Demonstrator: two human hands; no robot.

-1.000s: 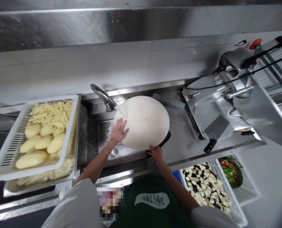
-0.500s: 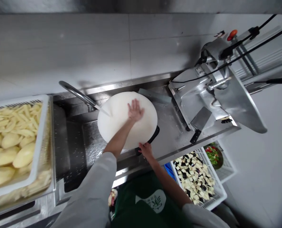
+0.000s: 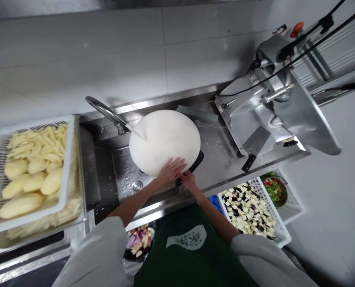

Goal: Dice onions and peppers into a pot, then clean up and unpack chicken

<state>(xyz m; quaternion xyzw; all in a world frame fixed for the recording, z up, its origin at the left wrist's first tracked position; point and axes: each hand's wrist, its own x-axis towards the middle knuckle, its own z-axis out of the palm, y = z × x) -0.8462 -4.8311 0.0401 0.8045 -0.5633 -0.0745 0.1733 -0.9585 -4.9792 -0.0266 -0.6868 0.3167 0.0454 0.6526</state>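
A round white cutting board point(image 3: 165, 137) lies over the sink's right side, and water from the curved faucet point(image 3: 104, 111) runs onto its left part. My left hand point(image 3: 171, 171) rests flat on the board near its front edge, fingers stretched out. Close beside it, my right hand point(image 3: 189, 181) grips the board's near edge, its fingers partly hidden. A black curved piece point(image 3: 198, 160) shows from beneath the board's right side. Behind the board lies a flat grey metal piece point(image 3: 199, 115).
A steel slicer point(image 3: 273, 103) stands right, a cleaver point(image 3: 256, 141) at its front. At left, a white basket point(image 3: 71, 159) holds peeled potatoes and potato strips. Below the counter are a crate of cubed eggplant point(image 3: 249, 211), a bowl of cut peppers point(image 3: 274, 191) and a heap of scraps point(image 3: 140, 241).
My left hand has slid across the board from its middle to the front edge, toward me. My right hand stays at the near edge. The view has shifted slightly.
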